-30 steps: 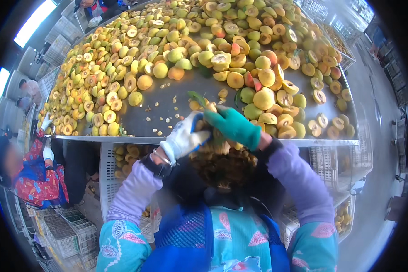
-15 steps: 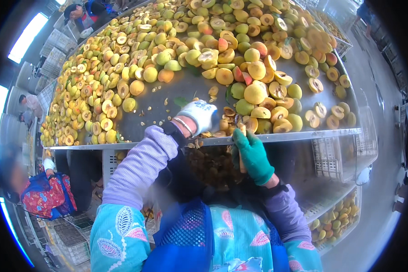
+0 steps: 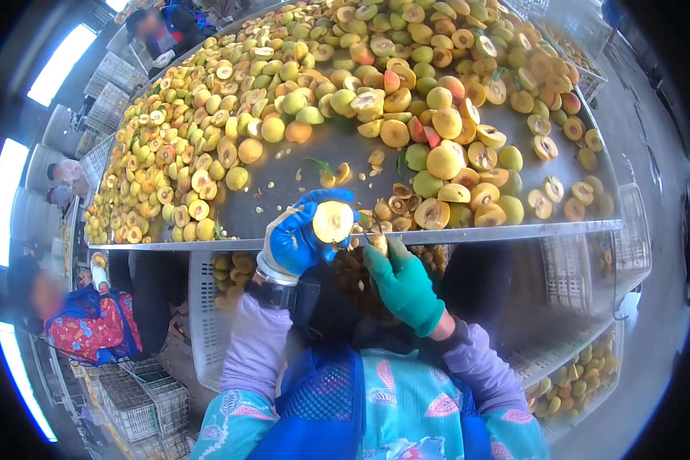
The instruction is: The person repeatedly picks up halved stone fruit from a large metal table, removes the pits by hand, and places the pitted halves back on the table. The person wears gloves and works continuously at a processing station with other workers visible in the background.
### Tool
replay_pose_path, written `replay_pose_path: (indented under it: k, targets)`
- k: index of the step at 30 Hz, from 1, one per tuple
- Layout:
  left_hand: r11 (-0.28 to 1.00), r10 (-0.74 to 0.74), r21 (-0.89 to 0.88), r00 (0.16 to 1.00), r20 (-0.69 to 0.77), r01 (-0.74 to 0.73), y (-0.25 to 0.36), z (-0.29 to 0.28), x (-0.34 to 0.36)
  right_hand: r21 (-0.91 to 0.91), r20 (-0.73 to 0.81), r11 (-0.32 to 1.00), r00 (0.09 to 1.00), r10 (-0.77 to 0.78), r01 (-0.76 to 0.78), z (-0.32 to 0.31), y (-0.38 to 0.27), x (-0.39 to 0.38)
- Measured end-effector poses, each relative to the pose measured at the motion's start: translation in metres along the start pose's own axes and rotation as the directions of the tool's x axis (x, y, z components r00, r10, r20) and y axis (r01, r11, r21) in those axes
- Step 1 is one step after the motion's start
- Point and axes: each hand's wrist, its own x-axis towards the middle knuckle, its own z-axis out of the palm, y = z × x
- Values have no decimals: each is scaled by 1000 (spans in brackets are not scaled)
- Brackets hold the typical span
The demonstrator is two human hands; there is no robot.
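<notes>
My left hand, in a white-and-blue glove, is wrapped round a halved yellow fruit, its pale cut face turned up, above the steel table's near edge. Just right of it and lower, my right hand, in a green glove, grips a small tool with a light handle and a thin dark tip near the fruit. Scattered pits and several halves with dark centres lie on the steel table behind my hands, among heaps of whole and cut fruit.
Co-workers sit at the left and far upper left. Crates of fruit stand under the table; stacked crates are at lower left and upper left. A grey floor runs along the right.
My left hand has turned from back up among the fruit to holding a halved fruit cut face up. My right hand moved down from the joined grip and now sits beside it with the tool.
</notes>
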Motion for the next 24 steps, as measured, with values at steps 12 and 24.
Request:
replay_pose_path:
  k: [12, 24]
  targets:
    - [526, 509, 792, 861, -2, -309, -19, 38, 0, -274, 82, 954, 991, -102, 121, 21, -22, 4]
    - [772, 510, 554, 824, -246, -312, -34, 57, 7, 58, 83, 998, 996, -39, 35, 24, -9, 3]
